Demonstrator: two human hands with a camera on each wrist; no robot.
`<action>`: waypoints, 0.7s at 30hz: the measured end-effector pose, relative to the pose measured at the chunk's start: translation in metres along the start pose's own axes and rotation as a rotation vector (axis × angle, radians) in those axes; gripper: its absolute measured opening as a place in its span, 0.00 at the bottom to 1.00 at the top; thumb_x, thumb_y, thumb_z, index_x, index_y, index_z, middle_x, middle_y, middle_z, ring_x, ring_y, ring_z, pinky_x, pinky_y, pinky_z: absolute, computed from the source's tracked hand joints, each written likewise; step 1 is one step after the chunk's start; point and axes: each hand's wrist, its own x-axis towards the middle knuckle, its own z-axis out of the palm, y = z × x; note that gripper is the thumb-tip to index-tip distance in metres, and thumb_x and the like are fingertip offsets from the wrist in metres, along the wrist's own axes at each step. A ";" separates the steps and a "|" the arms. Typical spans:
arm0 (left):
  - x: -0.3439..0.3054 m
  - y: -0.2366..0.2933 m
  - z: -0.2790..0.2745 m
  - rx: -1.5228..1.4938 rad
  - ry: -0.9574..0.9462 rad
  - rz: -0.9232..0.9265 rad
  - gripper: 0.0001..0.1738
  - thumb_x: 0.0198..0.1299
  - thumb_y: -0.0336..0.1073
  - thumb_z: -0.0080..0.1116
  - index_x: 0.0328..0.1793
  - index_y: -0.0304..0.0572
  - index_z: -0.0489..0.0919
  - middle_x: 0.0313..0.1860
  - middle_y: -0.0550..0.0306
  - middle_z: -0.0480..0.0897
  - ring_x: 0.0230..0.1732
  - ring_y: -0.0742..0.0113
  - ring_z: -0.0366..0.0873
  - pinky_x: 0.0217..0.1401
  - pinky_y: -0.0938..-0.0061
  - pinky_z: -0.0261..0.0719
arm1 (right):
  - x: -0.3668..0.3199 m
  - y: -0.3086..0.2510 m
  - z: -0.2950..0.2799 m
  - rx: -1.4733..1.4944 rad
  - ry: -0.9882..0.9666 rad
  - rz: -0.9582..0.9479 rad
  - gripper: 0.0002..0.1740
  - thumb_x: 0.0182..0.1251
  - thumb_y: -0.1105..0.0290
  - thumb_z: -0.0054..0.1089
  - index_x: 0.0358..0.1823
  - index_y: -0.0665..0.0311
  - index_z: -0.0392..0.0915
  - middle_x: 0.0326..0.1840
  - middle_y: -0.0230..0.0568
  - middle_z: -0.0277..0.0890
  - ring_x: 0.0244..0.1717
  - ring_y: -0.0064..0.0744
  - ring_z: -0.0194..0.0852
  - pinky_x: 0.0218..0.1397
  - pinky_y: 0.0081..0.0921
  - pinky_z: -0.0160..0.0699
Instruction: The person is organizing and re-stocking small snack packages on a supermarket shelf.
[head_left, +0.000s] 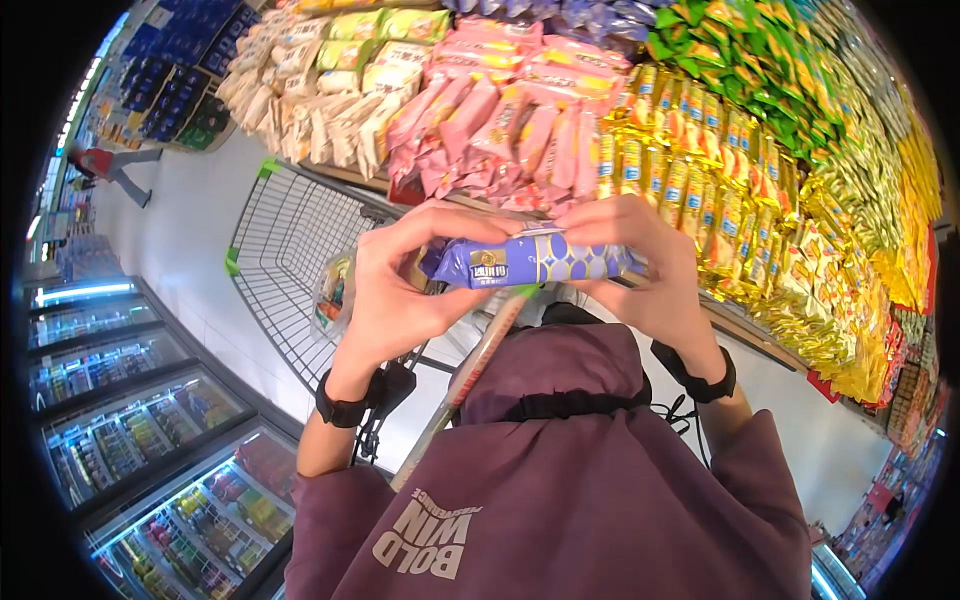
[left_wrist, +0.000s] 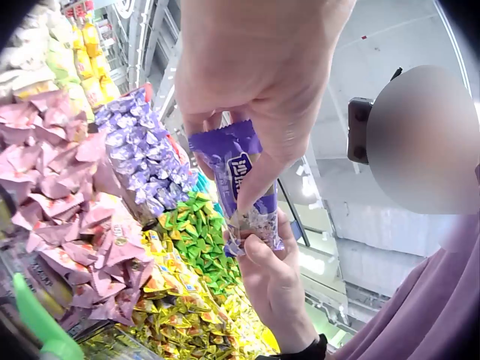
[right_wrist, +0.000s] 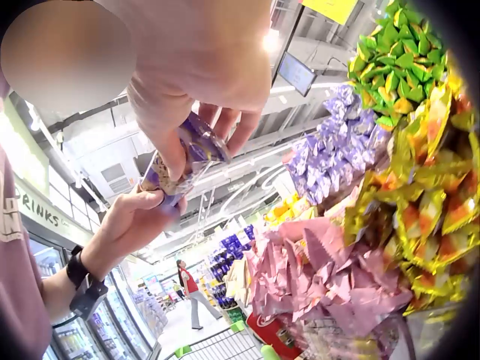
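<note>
A purple snack packet (head_left: 520, 262) with crimped ends and pale round shapes printed on one half is held level in front of the chest. My left hand (head_left: 405, 285) grips its left end, thumb below and fingers above. At the other end, my right hand (head_left: 655, 265) pinches it in the same way. The left wrist view shows the packet's (left_wrist: 238, 169) front with white lettering and a see-through lower part. Seen from the right wrist, the wrapper (right_wrist: 201, 142) is between both hands' thumbs and fingers.
Beyond the hands, a display holds pink packets (head_left: 490, 125), yellow packets (head_left: 690, 190) and green packets (head_left: 750, 70). A wire shopping cart (head_left: 268, 168) with a bag (head_left: 335, 295) inside stands left, its handle (head_left: 480, 365) below the hands. Lit freezers (head_left: 160, 420) line the left side. A person (right_wrist: 191, 292) walks farther off.
</note>
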 end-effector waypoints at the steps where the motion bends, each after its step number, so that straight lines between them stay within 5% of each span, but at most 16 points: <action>1: 0.012 0.004 0.010 0.035 -0.016 0.042 0.18 0.41 0.15 0.70 0.42 0.35 0.86 0.46 0.48 0.89 0.54 0.57 0.85 0.61 0.68 0.81 | -0.005 -0.001 -0.012 -0.046 0.035 -0.052 0.23 0.43 0.84 0.74 0.45 0.62 0.84 0.49 0.38 0.84 0.51 0.37 0.80 0.55 0.31 0.78; 3: 0.031 0.002 0.028 0.070 -0.064 0.140 0.19 0.40 0.14 0.69 0.41 0.37 0.86 0.46 0.49 0.89 0.55 0.56 0.85 0.61 0.66 0.81 | -0.014 0.001 -0.031 -0.086 0.123 -0.133 0.24 0.37 0.86 0.69 0.41 0.61 0.84 0.50 0.38 0.84 0.49 0.40 0.80 0.51 0.34 0.77; 9: 0.075 0.005 0.085 0.128 -0.176 0.229 0.20 0.35 0.13 0.66 0.37 0.39 0.88 0.45 0.54 0.90 0.57 0.54 0.83 0.62 0.64 0.80 | -0.041 0.012 -0.093 -0.164 0.165 -0.137 0.22 0.39 0.85 0.72 0.39 0.60 0.80 0.48 0.45 0.83 0.50 0.44 0.81 0.54 0.38 0.79; 12: 0.091 -0.003 0.103 0.162 -0.230 0.280 0.19 0.39 0.15 0.70 0.41 0.38 0.87 0.46 0.52 0.90 0.55 0.58 0.85 0.59 0.67 0.81 | -0.049 0.026 -0.113 -0.130 0.207 -0.136 0.18 0.43 0.81 0.72 0.40 0.62 0.83 0.48 0.41 0.83 0.48 0.40 0.80 0.52 0.33 0.78; 15: 0.093 0.010 0.127 0.048 -0.126 -0.021 0.20 0.47 0.21 0.74 0.48 0.36 0.85 0.45 0.53 0.89 0.49 0.67 0.85 0.52 0.73 0.82 | -0.051 0.026 -0.125 0.053 0.228 0.074 0.19 0.51 0.77 0.74 0.45 0.63 0.81 0.47 0.40 0.82 0.45 0.36 0.80 0.50 0.30 0.78; 19: 0.102 0.014 0.148 -0.194 -0.029 -0.373 0.22 0.53 0.27 0.75 0.54 0.34 0.82 0.42 0.57 0.86 0.41 0.77 0.83 0.43 0.81 0.82 | -0.056 0.030 -0.139 0.342 0.187 0.378 0.31 0.50 0.72 0.79 0.56 0.63 0.74 0.47 0.36 0.80 0.46 0.32 0.80 0.49 0.28 0.76; 21: 0.111 0.013 0.155 -0.276 -0.023 -0.504 0.20 0.54 0.28 0.75 0.53 0.34 0.82 0.42 0.57 0.86 0.39 0.76 0.83 0.40 0.81 0.82 | -0.050 0.032 -0.149 0.149 0.232 0.223 0.32 0.49 0.71 0.80 0.56 0.63 0.74 0.50 0.37 0.79 0.48 0.34 0.79 0.50 0.30 0.76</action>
